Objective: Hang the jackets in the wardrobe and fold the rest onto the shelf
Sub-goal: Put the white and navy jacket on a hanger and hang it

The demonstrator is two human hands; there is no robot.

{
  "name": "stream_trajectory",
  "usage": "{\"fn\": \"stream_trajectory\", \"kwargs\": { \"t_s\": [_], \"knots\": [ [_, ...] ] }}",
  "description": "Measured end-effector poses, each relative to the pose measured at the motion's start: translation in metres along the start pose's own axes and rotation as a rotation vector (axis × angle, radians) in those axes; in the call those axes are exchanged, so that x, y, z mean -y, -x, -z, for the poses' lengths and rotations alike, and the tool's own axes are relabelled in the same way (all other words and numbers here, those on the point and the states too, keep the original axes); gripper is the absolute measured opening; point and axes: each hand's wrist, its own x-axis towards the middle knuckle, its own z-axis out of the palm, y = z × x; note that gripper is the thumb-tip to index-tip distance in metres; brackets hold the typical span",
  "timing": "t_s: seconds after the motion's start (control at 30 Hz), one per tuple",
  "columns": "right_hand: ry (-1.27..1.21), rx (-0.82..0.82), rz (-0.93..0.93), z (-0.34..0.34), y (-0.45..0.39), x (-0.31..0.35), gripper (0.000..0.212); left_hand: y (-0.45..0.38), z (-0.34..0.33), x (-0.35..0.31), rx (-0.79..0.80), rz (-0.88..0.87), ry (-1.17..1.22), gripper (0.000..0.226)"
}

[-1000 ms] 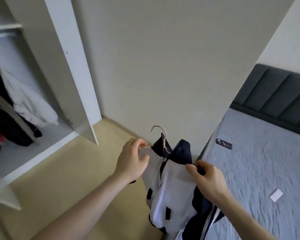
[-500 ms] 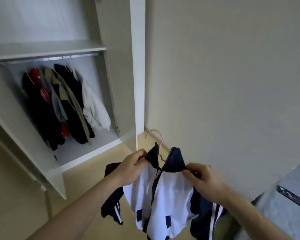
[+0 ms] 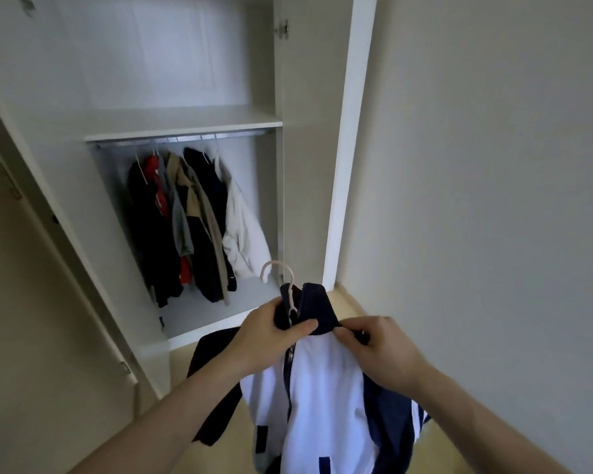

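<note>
A white and navy jacket [image 3: 326,398] hangs on a pale hanger [image 3: 277,268] in front of me, low in the view. My left hand [image 3: 271,333] grips the jacket's navy collar beside the hanger's neck. My right hand [image 3: 374,347] pinches the jacket's right shoulder. The hanger's hook sticks up above both hands, pointing toward the open wardrobe [image 3: 308,165]. Inside it, several jackets [image 3: 192,227] hang from a metal rail [image 3: 182,138] under a white shelf [image 3: 185,123].
The wardrobe's open left door [image 3: 65,268] stands at the left. A plain wall [image 3: 493,200] fills the right side. Beige floor [image 3: 350,299] shows below the wardrobe, behind the jacket. There is free rail room to the right of the hanging white jacket [image 3: 243,234].
My view has swung left from the bed to face the wardrobe. Both hands have moved closer together at the jacket's collar, and the jacket has come nearer the wardrobe.
</note>
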Motion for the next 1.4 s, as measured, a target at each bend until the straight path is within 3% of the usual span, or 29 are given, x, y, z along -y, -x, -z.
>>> {"fn": "stream_trajectory", "kwargs": {
  "t_s": [0.13,0.27,0.4,0.6,0.67,0.77,0.97,1.27,1.4],
  "knots": [
    [-0.025,0.065,-0.004,0.006,-0.05,-0.016,0.028,-0.045,0.022,0.009,-0.053,0.001,-0.013,0.037],
    [0.11,0.139,-0.021,0.031,-0.099,-0.059,0.051,-0.101,0.05,0.017,-0.059,0.002,0.032,0.036],
    [-0.122,0.188,-0.014,0.045,-0.149,-0.081,0.05,-0.169,0.066,0.018,-0.1,-0.002,-0.018,0.038],
    [-0.261,0.067,0.009,0.041,-0.249,-0.11,0.054,-0.267,0.09,0.007,-0.248,-0.029,-0.332,0.041],
    [-0.292,0.037,0.003,0.035,-0.28,-0.119,0.061,-0.293,0.1,0.007,-0.255,-0.053,-0.324,0.049],
    [-0.318,0.041,-0.028,0.025,-0.321,-0.125,0.064,-0.325,0.118,0.01,-0.217,-0.103,-0.243,0.042],
    [-0.44,-0.055,-0.16,0.005,-0.393,-0.119,0.049,-0.392,0.175,0.036,-0.174,-0.021,-0.26,0.061],
    [-0.478,-0.319,-0.26,-0.039,-0.501,-0.097,0.044,-0.477,0.305,0.069,-0.165,-0.108,-0.389,0.043],
    [-0.477,-0.409,-0.288,-0.055,-0.547,-0.091,0.044,-0.519,0.364,0.07,-0.259,-0.178,-0.447,0.039]
  ]
}}
